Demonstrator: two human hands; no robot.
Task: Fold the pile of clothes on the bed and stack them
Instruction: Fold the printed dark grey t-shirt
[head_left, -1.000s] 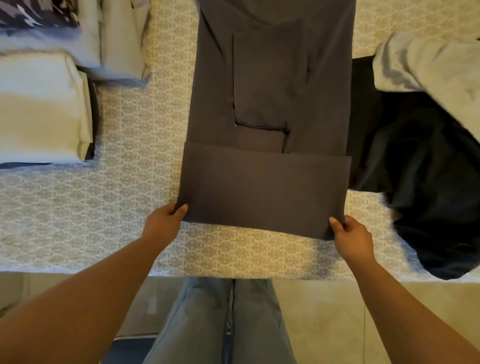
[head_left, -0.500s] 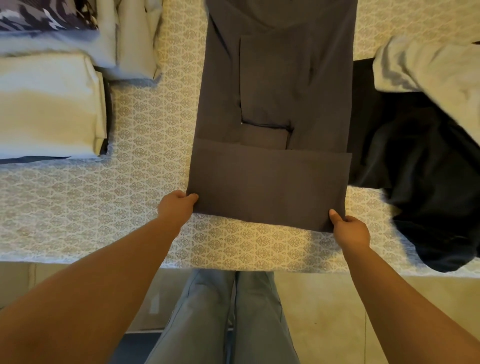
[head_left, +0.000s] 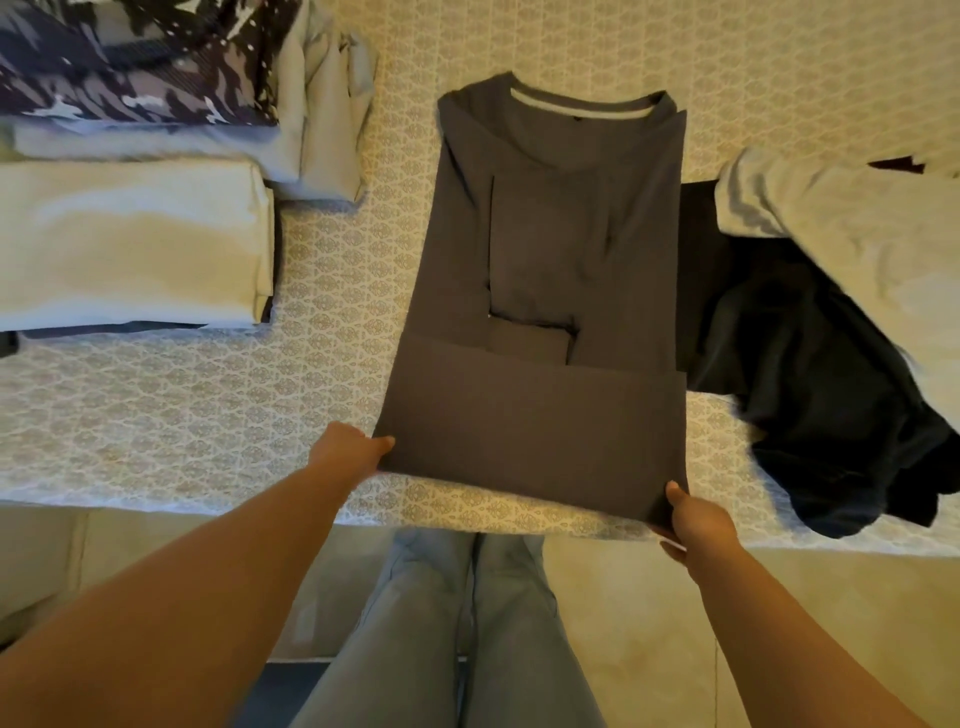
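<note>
The near corners of the grey shirt (head_left: 540, 312), laid on the bed (head_left: 208, 415), are pinched by the left hand (head_left: 345, 449) and the right hand (head_left: 693, 522). A bottom fold is judged to be in hand; next, the doubled edge should be carried toward the collar. Beyond, folded clothes (head_left: 130, 244) are stacked left, and an unfolded pile (head_left: 831, 389) is heaped right.

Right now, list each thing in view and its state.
Grey shirt: flat on bed, sleeves folded in, bottom hem folded up.
Left hand: grips the fold's left corner.
Right hand: grips the fold's right corner.
Cream stack: folded.
Black garment: crumpled, unfolded.
</note>
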